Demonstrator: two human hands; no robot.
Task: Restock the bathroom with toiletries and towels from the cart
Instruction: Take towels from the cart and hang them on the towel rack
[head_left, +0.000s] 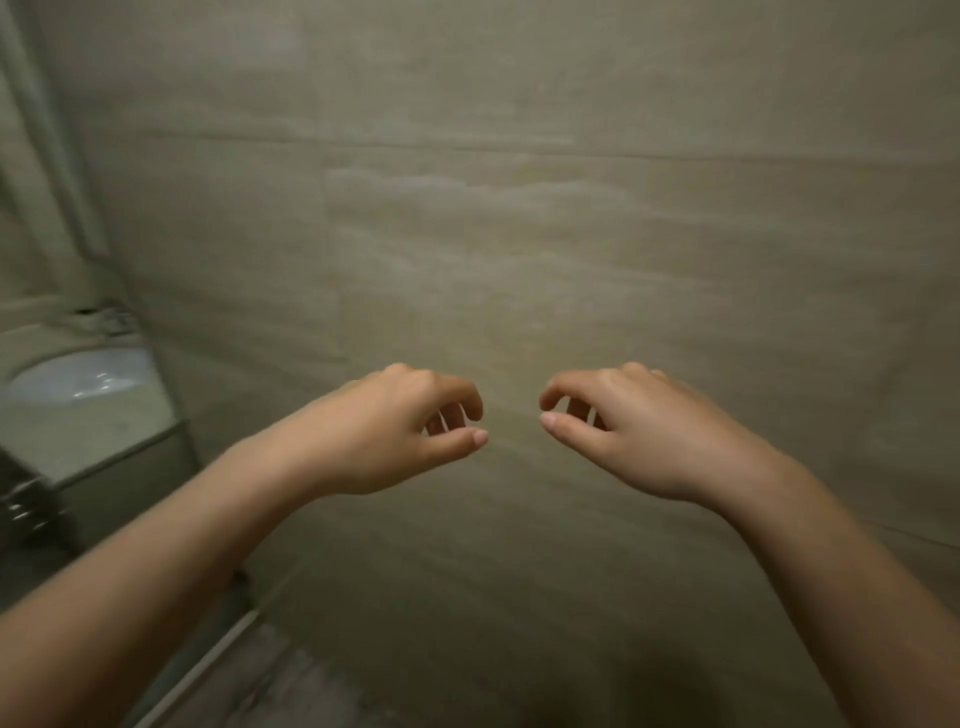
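Curling loosely, left hand (395, 431) and right hand (641, 434) hover apart.

A beige tiled wall (519, 208) fills the view in dim light, a white basin (78, 379) at its left.

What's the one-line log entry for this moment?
left hand: empty, fingers loosely curled | right hand: empty, fingers loosely curled | facing: tiled wall | sink: far left
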